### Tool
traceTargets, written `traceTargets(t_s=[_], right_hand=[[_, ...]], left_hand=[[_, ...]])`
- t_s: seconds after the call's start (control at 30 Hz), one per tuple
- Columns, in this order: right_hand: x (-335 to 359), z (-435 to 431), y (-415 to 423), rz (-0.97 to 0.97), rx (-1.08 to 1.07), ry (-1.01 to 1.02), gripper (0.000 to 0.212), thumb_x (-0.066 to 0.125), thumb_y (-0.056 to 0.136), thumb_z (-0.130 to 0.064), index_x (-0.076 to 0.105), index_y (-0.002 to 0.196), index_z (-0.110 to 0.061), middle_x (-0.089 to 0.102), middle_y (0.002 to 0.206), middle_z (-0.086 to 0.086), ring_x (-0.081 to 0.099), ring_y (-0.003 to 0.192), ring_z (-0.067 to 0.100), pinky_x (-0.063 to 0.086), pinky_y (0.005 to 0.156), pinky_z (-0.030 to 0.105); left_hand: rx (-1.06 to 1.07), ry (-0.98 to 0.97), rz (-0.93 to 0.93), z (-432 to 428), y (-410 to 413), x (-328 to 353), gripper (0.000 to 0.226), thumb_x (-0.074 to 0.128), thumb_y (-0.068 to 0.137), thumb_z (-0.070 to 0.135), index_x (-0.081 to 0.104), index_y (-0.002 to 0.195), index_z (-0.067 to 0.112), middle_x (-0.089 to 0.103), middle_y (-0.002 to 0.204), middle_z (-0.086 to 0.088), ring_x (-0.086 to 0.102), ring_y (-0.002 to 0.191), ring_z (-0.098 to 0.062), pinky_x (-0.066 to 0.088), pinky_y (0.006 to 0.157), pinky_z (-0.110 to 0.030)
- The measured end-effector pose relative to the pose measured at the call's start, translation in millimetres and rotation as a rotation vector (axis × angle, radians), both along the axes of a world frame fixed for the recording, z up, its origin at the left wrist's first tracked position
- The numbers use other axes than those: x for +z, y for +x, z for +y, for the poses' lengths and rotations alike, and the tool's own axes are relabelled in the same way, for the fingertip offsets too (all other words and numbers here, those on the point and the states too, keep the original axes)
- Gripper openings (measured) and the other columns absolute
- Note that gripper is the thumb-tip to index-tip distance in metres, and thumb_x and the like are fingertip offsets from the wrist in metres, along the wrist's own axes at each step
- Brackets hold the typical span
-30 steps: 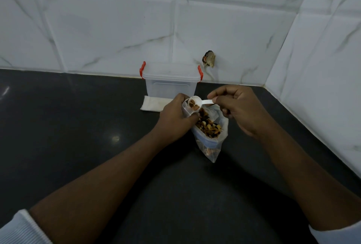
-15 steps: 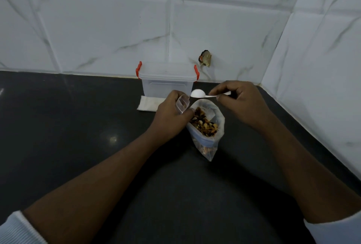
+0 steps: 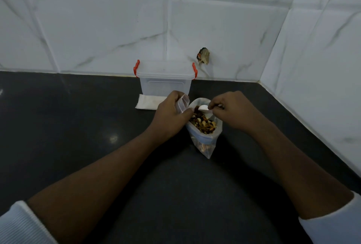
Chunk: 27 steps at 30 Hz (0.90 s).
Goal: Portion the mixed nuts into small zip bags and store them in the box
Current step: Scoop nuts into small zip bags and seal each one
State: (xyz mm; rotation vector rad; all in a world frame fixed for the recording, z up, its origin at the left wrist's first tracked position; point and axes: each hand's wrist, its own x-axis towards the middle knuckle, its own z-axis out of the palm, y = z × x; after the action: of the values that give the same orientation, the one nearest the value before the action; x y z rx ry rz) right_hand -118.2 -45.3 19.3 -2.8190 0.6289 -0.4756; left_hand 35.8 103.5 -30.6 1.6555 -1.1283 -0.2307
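head view: left hand [image 3: 169, 114] around small bag [image 3: 183, 104], right hand [image 3: 233, 110] around half-hidden spoon [image 3: 203, 108]

Black counter [image 3: 78, 136], marbled wall tiles [image 3: 97, 29]

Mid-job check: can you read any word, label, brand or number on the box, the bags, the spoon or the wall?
No readable text anywhere in this view.
box: clear plastic with red clips, no label showing.
small zip bag, gripped by the left hand: no print I can make out.
big bag of nuts: plain.
spoon: plain white.
dark patch on the wall: too blurred to tell.
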Motion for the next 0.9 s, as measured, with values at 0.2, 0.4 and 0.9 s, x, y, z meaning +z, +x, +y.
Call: traceTargets(t_s=[0.2,0.4,0.9], right_hand=[[5.4,-0.8,-4.5,-0.081,0.013,0.112,0.018,0.065,0.089,-0.017,0.082,0.09,-0.022,0.075,0.084,-0.009,0.062,0.068,-0.003,0.039,0.054,0.006],[-4.4,-6.0,-1.4,-0.226,-0.077,0.396,0.017,0.067,0.091,-0.012,0.081,0.085,-0.02,0.067,0.063,-0.019,0.057,0.056,-0.012,0.039,0.055,0.007],[-9.1,-13.2,-0.9,-0.409,-0.232,0.968,0.021,0.055,0.095,0.0,0.075,0.093,0.0,0.076,0.077,0.013,0.046,0.052,0.008,0.033,0.045,0.021]], left_hand=[[0.031,-0.034,-0.003,0.9,-0.1,-1.8,0.028,0.071,0.093,0.028,0.058,0.117,0.026,0.065,0.105,0.011,0.062,0.094,0.004,0.048,0.07,-0.006],[0.04,-0.026,-0.018,-0.4,-0.6,-1.2,0.031,0.071,0.093,0.028,0.057,0.121,0.023,0.064,0.108,0.012,0.063,0.099,-0.002,0.047,0.074,-0.013],[0.05,-0.029,-0.024,0.6,-1.1,0.5,0.032,0.07,0.094,0.028,0.056,0.123,0.024,0.062,0.111,0.012,0.061,0.102,-0.003,0.048,0.078,-0.015]])
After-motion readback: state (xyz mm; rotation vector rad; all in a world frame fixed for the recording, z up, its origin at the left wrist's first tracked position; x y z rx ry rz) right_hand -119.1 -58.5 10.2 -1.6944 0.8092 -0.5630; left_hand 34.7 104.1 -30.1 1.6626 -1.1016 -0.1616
